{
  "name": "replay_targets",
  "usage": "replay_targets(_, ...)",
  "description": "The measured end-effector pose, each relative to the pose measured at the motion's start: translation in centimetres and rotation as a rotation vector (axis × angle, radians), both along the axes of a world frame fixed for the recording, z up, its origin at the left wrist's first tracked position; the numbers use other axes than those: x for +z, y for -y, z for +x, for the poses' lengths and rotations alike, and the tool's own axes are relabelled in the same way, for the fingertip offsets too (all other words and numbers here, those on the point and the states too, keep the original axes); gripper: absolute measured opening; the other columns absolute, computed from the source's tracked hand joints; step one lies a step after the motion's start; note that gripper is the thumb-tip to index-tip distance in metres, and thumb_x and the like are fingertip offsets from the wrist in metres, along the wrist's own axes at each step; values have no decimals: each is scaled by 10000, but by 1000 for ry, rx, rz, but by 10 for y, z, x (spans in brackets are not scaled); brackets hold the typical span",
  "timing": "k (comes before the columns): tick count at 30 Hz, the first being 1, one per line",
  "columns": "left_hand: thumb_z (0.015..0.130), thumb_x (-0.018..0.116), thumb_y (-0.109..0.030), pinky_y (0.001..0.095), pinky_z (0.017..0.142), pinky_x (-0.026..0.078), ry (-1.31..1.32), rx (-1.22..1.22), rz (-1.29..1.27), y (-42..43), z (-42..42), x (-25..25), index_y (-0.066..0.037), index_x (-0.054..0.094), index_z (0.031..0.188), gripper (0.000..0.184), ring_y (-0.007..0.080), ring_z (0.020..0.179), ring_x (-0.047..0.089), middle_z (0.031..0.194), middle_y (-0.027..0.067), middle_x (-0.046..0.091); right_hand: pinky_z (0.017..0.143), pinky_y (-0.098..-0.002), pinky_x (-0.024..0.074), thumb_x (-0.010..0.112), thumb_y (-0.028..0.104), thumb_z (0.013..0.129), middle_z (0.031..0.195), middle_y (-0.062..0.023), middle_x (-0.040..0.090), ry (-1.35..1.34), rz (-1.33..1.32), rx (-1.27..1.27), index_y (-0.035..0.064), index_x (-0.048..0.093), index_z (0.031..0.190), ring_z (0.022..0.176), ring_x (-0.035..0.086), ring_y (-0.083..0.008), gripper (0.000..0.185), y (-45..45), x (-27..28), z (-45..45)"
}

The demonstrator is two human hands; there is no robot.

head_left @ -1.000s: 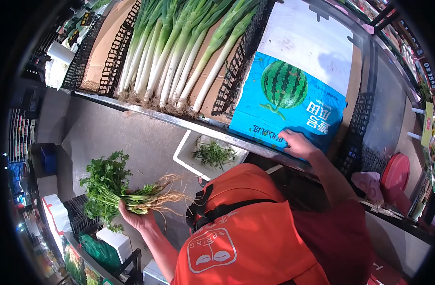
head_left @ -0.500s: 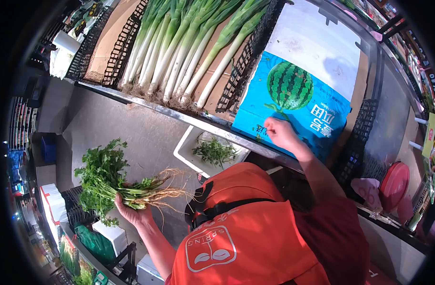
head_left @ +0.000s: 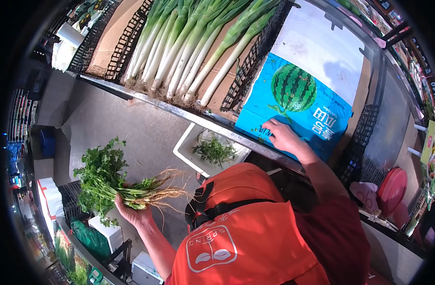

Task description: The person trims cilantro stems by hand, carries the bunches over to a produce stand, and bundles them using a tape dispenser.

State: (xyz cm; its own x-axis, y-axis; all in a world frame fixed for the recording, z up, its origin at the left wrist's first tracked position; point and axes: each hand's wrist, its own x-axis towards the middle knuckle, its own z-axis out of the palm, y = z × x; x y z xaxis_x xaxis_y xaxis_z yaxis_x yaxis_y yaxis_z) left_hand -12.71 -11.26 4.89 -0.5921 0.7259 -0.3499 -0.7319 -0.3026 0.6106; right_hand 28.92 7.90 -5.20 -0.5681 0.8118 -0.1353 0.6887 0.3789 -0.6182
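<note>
A bunch of leafy green herbs with long pale roots [head_left: 129, 194] is gripped around its stems by my left hand [head_left: 134, 213], at the lower left. My right hand [head_left: 285, 137] is at the lower edge of a blue and white cardboard sheet [head_left: 329, 90] with a watermelon printed on it. Its fingers are curled down against the sheet near small green leaf bits, and the fingertips are partly hidden. Whether they pinch anything is too small to tell.
Long leeks with roots [head_left: 179, 61] lie in black crates left of the sheet. Below the metal shelf edge stands a white foam box [head_left: 183, 148] holding green scraps. A red round lid [head_left: 392, 191] is at the right. A green bag [head_left: 90, 237] sits lower left.
My right hand has moved in from the right along the sheet, lifted, and come down on its lower edge. The herb bunch has shifted slightly left in my left hand.
</note>
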Motion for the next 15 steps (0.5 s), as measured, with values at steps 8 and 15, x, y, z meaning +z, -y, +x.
replay_targets(8,749,632,-214,441,820,469,17,12,-20,3,1,-2,-96,578,1030,310,207,892,582,979,66,614,784,-376,461,670,26,644,1043,-134,483,97,58,279,60,491,1123,944,528,-310,512,-13,5,-16)
replay_targets(15,751,629,-213,452,823,467,5,1,1,2,-1,-5,-107,574,1043,315,209,901,581,985,67,613,687,-411,477,512,35,744,893,-130,539,53,159,309,48,542,872,824,572,-314,133,-15,-27,-23)
